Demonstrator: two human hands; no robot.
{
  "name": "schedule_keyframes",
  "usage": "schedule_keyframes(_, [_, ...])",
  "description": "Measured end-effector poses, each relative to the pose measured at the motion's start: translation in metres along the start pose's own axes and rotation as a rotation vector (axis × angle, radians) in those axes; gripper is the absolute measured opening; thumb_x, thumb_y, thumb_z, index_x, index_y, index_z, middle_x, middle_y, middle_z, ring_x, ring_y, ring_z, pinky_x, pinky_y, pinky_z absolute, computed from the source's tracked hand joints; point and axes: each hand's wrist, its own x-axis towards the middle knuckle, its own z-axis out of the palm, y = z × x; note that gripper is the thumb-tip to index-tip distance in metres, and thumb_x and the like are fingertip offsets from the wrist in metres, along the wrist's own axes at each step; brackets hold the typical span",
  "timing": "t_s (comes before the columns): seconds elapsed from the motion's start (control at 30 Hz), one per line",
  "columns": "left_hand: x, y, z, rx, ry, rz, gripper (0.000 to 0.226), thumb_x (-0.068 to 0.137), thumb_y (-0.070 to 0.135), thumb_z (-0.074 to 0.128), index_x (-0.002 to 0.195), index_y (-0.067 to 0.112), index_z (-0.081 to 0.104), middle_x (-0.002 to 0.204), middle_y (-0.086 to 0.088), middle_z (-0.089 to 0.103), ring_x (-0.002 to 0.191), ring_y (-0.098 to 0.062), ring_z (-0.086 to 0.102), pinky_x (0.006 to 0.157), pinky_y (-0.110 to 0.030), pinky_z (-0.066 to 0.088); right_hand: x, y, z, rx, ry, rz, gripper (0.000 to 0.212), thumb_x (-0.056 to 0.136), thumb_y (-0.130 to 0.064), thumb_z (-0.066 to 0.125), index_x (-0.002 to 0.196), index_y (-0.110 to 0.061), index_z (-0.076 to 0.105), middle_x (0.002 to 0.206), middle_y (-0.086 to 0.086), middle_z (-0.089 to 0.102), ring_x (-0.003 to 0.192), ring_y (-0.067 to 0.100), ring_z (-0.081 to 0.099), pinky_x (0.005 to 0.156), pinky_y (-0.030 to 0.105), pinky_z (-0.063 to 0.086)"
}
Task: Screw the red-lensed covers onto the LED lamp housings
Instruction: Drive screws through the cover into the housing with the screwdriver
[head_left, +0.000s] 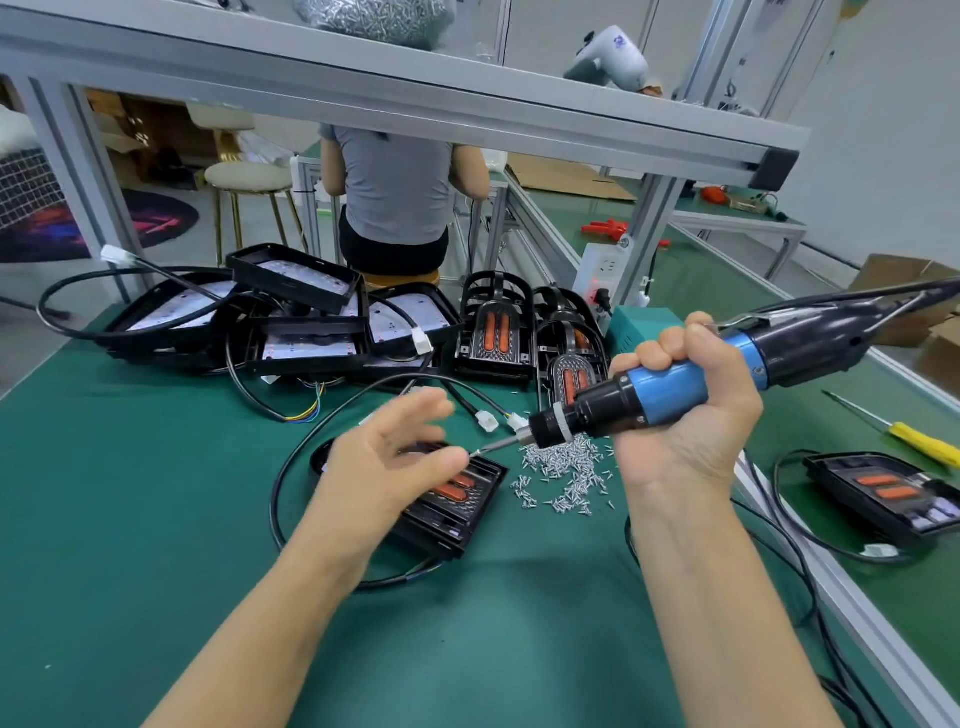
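A black lamp housing with a red-lensed cover (457, 499) lies on the green mat, mostly under my left hand. My left hand (395, 462) hovers over it with fingers spread; thumb and forefinger meet at the tip of the screwdriver bit, apparently around a small screw. My right hand (685, 410) grips a blue and black electric screwdriver (654, 395), held nearly level with its bit pointing left. A heap of small silver screws (566, 473) lies just right of the lamp. Open LED housings (306, 312) are piled at the back left, red-lensed covers (493, 332) at the back centre.
An assembled lamp (883, 493) with its cable lies at the right, near a yellow screwdriver (919, 441). A teal power box (639, 325) and a socket strip (602, 275) stand behind. Black cables loop over the mat. A person in a grey shirt (395, 192) sits beyond the bench.
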Motion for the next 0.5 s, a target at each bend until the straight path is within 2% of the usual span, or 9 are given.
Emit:
schedule_keyframes(0.07, [0.004,-0.002,-0.020,0.115,0.281,-0.005,0.054,0.061,0.024,0.086,0.110,0.031,0.064,0.106,0.013,0.068,0.088,-0.001,0.063,0.073,-0.014,0.049,0.003,-0.002,-0.004,-0.021,0.007,-0.019,0.018,0.069,-0.005,0.057,0.082,-0.016,0.052,0.059,-0.006,0.048,0.049,0.008,0.047,0.058,0.021,0.046])
schedule_keyframes(0.1, [0.006,-0.005,-0.031,0.165,0.431,-0.044,0.052,0.066,0.026,0.085,0.112,0.029,0.061,0.110,0.010,0.066,0.090,-0.004,0.062,0.075,-0.018,0.048,0.005,-0.002,-0.005,-0.030,0.010,-0.025,0.018,0.069,-0.005,0.057,0.082,-0.017,0.052,0.059,-0.006,0.048,0.050,0.008,0.047,0.058,0.021,0.045])
schedule_keyframes(0.17, [0.011,-0.017,-0.048,0.206,0.583,-0.244,0.055,0.077,0.031,0.077,0.125,0.021,0.051,0.122,-0.004,0.059,0.098,-0.016,0.058,0.087,-0.031,0.046,0.008,-0.003,-0.008,-0.051,0.014,-0.032,0.019,0.069,-0.004,0.057,0.082,-0.017,0.052,0.059,-0.006,0.048,0.050,0.008,0.047,0.058,0.021,0.045])
schedule_keyframes(0.2, [0.013,-0.024,-0.052,0.189,0.567,-0.370,0.065,0.079,0.036,0.074,0.133,0.015,0.044,0.126,-0.009,0.055,0.102,-0.022,0.057,0.091,-0.037,0.046,0.010,-0.002,-0.009,-0.064,0.013,-0.036,0.020,0.069,-0.004,0.057,0.081,-0.018,0.052,0.059,-0.006,0.047,0.050,0.008,0.047,0.057,0.021,0.045])
schedule_keyframes(0.27, [0.020,-0.031,-0.052,0.106,0.464,-0.550,0.080,0.077,0.043,0.074,0.138,0.005,0.039,0.129,-0.013,0.055,0.103,-0.028,0.059,0.081,-0.039,0.051,0.011,0.002,-0.011,-0.086,0.006,-0.038,0.019,0.069,-0.004,0.056,0.080,-0.018,0.052,0.058,-0.006,0.046,0.049,0.008,0.046,0.057,0.020,0.045])
schedule_keyframes(0.33, [0.029,-0.030,-0.048,0.060,0.399,-0.594,0.073,0.074,0.043,0.077,0.125,0.000,0.049,0.121,-0.015,0.060,0.092,-0.025,0.063,0.062,-0.033,0.052,0.012,0.006,-0.012,-0.112,-0.001,-0.038,0.019,0.070,-0.003,0.055,0.080,-0.019,0.052,0.058,-0.006,0.045,0.049,0.008,0.046,0.056,0.020,0.044])
schedule_keyframes(0.37, [0.033,-0.029,-0.045,0.062,0.391,-0.587,0.065,0.072,0.039,0.079,0.117,0.000,0.052,0.114,-0.016,0.064,0.084,-0.023,0.063,0.057,-0.031,0.050,0.012,0.008,-0.013,-0.132,-0.001,-0.041,0.019,0.070,-0.002,0.055,0.079,-0.019,0.052,0.058,-0.006,0.045,0.049,0.009,0.046,0.056,0.021,0.044])
schedule_keyframes(0.43, [0.037,-0.033,-0.040,0.078,0.394,-0.558,0.056,0.070,0.025,0.083,0.111,-0.002,0.058,0.104,-0.017,0.068,0.078,-0.024,0.064,0.059,-0.032,0.052,0.012,0.011,-0.015,-0.170,0.000,-0.048,0.020,0.070,-0.001,0.055,0.080,-0.018,0.052,0.059,-0.004,0.046,0.049,0.010,0.047,0.056,0.023,0.044])
schedule_keyframes(0.5, [0.037,-0.038,-0.035,0.053,0.420,-0.554,0.045,0.067,0.010,0.084,0.104,-0.004,0.062,0.100,-0.020,0.069,0.083,-0.030,0.067,0.072,-0.040,0.056,0.013,0.014,-0.017,-0.195,-0.005,-0.047,0.021,0.069,0.000,0.056,0.082,-0.016,0.052,0.061,-0.002,0.045,0.049,0.011,0.047,0.057,0.023,0.044])
